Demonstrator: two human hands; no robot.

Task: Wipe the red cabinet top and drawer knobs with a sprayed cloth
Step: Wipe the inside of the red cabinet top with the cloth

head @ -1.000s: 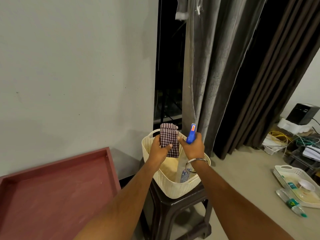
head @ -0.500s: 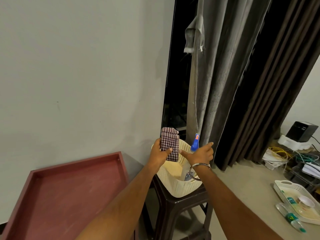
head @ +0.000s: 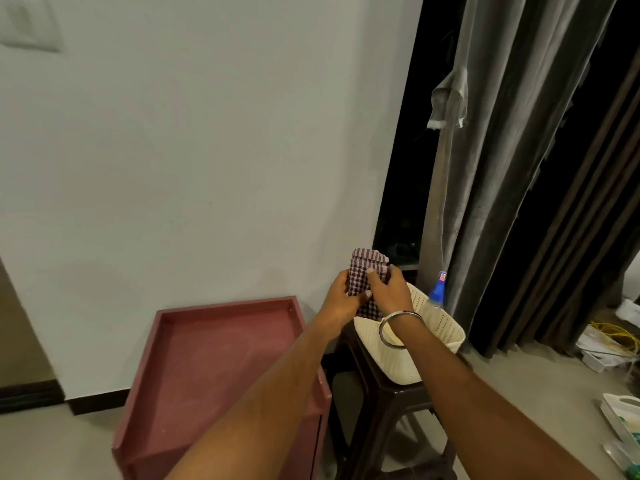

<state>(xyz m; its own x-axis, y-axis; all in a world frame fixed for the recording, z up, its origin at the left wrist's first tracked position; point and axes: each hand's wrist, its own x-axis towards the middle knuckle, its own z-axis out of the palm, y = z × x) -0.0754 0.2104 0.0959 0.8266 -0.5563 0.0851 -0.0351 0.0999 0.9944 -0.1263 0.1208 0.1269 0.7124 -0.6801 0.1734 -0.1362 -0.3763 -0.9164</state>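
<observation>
Both hands, left (head: 341,296) and right (head: 388,292), pinch the checked cloth (head: 363,271); red cabinet top (head: 221,355) against pale wall (head: 207,150)

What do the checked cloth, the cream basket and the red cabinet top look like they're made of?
Checked cloth: woven cotton by its look, soft folds, matt. Cream basket: moulded plastic, perforated walls, slight sheen. Red cabinet top: probably painted wood or board, flat matt surface, raised rim.

Readable text: none in this view.
Spray bottle (head: 437,293): a small red-orange label sits on its blue cap, its print too small and blurred to read.
Packages on the floor (head: 623,431): green markings at the right edge, illegible.
</observation>
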